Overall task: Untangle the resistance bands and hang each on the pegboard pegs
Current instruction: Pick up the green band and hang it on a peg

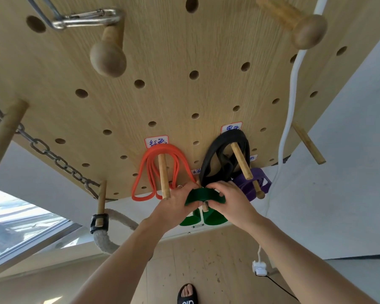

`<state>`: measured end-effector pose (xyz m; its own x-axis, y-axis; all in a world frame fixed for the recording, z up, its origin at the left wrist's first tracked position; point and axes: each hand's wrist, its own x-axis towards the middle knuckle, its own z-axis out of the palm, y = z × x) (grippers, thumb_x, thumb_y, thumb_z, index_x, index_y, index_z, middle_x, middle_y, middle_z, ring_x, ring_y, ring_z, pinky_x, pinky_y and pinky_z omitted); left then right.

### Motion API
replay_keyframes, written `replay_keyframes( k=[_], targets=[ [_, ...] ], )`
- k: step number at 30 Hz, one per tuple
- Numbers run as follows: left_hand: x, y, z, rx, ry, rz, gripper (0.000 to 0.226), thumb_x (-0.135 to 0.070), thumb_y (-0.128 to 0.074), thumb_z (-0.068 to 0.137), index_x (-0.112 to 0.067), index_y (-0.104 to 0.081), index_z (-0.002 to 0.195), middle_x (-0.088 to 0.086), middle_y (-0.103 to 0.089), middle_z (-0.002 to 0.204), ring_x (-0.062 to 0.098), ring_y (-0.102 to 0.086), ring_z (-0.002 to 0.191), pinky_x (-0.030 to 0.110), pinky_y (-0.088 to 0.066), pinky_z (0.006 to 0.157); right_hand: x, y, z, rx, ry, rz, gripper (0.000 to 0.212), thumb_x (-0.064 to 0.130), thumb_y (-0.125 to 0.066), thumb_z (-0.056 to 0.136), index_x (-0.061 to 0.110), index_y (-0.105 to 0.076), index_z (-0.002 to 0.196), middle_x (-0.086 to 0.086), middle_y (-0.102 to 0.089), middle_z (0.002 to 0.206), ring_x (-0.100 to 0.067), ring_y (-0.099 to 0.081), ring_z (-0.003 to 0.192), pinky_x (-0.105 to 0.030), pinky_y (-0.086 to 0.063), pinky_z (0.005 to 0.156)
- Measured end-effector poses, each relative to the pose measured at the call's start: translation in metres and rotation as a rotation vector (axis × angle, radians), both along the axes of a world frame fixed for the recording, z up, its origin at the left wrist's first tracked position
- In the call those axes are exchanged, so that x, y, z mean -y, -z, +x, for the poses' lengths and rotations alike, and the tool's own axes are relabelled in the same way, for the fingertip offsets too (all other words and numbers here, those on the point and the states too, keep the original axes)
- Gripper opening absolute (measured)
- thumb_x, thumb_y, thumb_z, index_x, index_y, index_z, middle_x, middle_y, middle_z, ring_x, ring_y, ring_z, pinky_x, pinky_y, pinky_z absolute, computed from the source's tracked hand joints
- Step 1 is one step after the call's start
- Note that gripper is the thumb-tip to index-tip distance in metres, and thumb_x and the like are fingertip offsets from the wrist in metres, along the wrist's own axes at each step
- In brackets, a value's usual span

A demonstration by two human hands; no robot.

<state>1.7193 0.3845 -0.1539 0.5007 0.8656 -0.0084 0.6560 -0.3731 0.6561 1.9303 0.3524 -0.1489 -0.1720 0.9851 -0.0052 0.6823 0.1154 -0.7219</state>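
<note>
Nearly done by the look of it: three bands already sit on pegs of the pegboard. Orange band hangs in several loops over its peg on the left, under a handwritten label. Black band is draped over the peg to the right of it, also labelled; it looks bunched but is hung. Purple band is on a lower peg at far right, partly hidden behind the black one. Green band is the one in work: it lies over the short lowest peg in the middle, with its loops dropping below the board's edge. Left hand grips the band's left side, fingers curled round it; right hand pinches its right side, thumb underneath. Both hands touch the band right beside the peg tip. My read: the green band is on the peg or being seated; what's left is settling it and letting go. Can't tell whether the green loops are fully untwisted, since the hands cover the top. No loose bands visible elsewhere. Unrelated kit on the board: carabiner on a knobbed peg at top, chain at left, white cord at right.
</note>
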Motion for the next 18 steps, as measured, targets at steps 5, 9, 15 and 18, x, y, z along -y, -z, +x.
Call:
replay_keyframes(
  k=[5, 9, 15, 18],
  targets=[
    [0.001, 0.002, 0.000, -0.130, -0.033, 0.143, 0.043, -0.057, -0.043, 0.097, -0.027, -0.050, 0.127, -0.005, -0.066, 0.091, 0.013, -0.064, 0.072, 0.036, -0.058, 0.062, 0.001, 0.000, -0.005, -0.026, 0.046, 0.014, 0.039, 0.025, -0.071, 0.093, 0.022, -0.060, 0.130, 0.010, -0.060, 0.109, -0.008, -0.060, 0.091, -0.026, -0.055, 0.085],
    [-0.003, -0.002, 0.000, -0.122, -0.045, 0.200, 0.039, -0.049, -0.050, 0.099, -0.023, -0.053, 0.128, -0.002, -0.068, 0.094, 0.013, -0.066, 0.077, 0.034, -0.059, 0.066, -0.003, -0.001, -0.011, -0.045, 0.086, 0.043, 0.037, 0.023, -0.071, 0.094, 0.017, -0.059, 0.128, 0.011, -0.057, 0.103, -0.009, -0.058, 0.088, -0.014, -0.046, 0.079],
    [-0.002, 0.002, 0.000, -0.050, -0.056, 0.177, 0.048, -0.057, -0.047, 0.095, -0.020, -0.057, 0.125, -0.001, -0.070, 0.093, 0.013, -0.067, 0.075, 0.030, -0.059, 0.067, 0.002, 0.010, -0.016, -0.114, 0.156, 0.069, 0.039, 0.018, -0.073, 0.091, 0.016, -0.064, 0.129, 0.006, -0.062, 0.119, -0.007, -0.057, 0.093, -0.023, -0.055, 0.084],
    [-0.002, 0.000, 0.003, -0.031, -0.063, 0.172, 0.044, -0.051, -0.056, 0.096, -0.018, -0.057, 0.125, 0.000, -0.072, 0.093, 0.013, -0.067, 0.074, 0.024, -0.058, 0.067, 0.010, 0.018, -0.025, -0.148, 0.294, 0.117, 0.038, 0.015, -0.073, 0.090, 0.014, -0.065, 0.128, 0.004, -0.064, 0.120, -0.010, -0.060, 0.105, -0.024, -0.054, 0.090]
  ],
)
